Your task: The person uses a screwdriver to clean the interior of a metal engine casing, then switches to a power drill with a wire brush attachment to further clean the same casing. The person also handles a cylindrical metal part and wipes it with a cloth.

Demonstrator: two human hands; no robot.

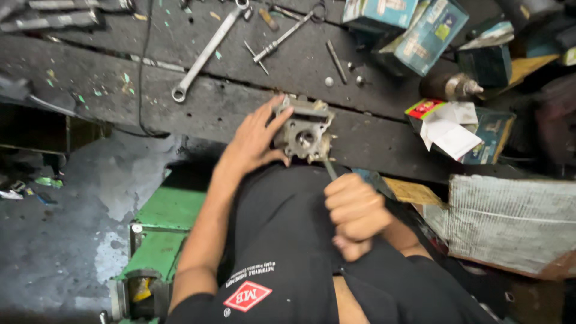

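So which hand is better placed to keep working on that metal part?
Probably the right hand: it grips a screwdriver whose tip meets the carburetor. The left hand only steadies it against the bench edge.

We see the left hand (pixel 255 143) steadying a grey metal carburetor (pixel 303 133) on the dark table (pixel 198 108), while the right hand (pixel 355 214) grips a screwdriver (pixel 329 168) whose tip touches it.

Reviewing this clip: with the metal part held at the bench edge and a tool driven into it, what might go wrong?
1. The left hand steadies the carburetor-like metal part close to the screwdriver shaft; a slip could jab its fingers.
2. The part sits at the dark workbench edge, so pushing from the right hand might tip it off.
3. Small loose bolts nearby could roll away.
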